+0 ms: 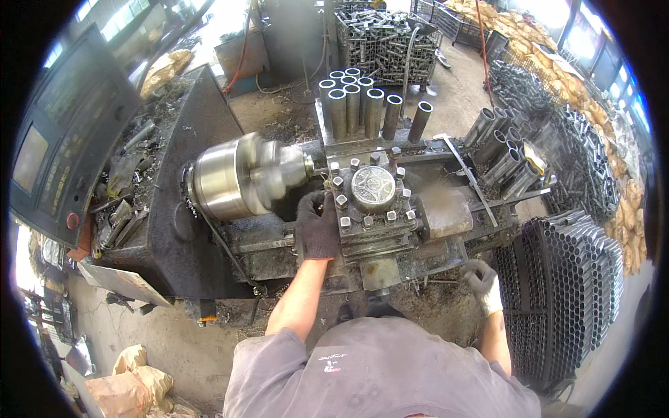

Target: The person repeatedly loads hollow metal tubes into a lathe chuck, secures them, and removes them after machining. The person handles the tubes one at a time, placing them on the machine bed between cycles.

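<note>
My left hand point(318, 230), in a dark glove, is beside the left flank of the square tool post point(373, 189) on a lathe. Its fingers curl in just below the spinning chuck's right end; what they grip, if anything, is hidden. Motion blurs the metal chuck point(226, 180). Bolts ring the tool post's round cap. At the lathe's front right edge, my right hand point(481, 284) wears a grey and white glove. Its fingers are bent closed, and I cannot make out anything in them.
Upright steel tubes point(354, 104) stand on the lathe behind the tool post, with more tubes point(503, 155) to the right. A tall stack of tubes point(568, 292) is near my right arm. At left stands a control panel point(70, 146); sacks point(132, 386) lie at lower left.
</note>
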